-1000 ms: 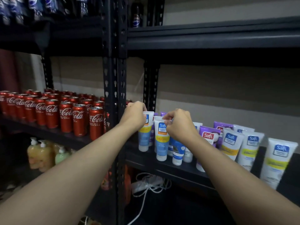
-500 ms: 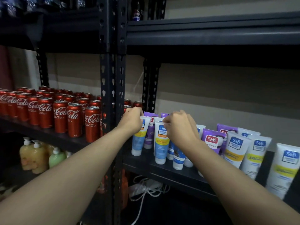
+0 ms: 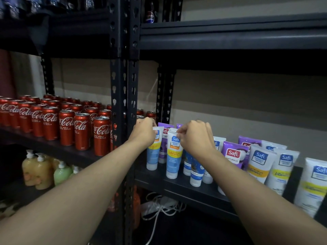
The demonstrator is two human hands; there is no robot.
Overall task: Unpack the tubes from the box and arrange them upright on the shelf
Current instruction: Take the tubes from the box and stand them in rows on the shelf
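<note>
The left hand (image 3: 144, 132) grips the top of the leftmost tube (image 3: 153, 157), which stands upright on the shelf (image 3: 177, 185). The right hand (image 3: 196, 137) pinches the top of the next tube (image 3: 174, 156), standing just nearer. Other tubes (image 3: 260, 161) lean to the right, and red cans (image 3: 67, 126) fill the left bay.

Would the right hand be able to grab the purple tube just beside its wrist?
Probably yes: the purple tube stands unblocked beside the right hand, once it lets go of the white tube.
</note>
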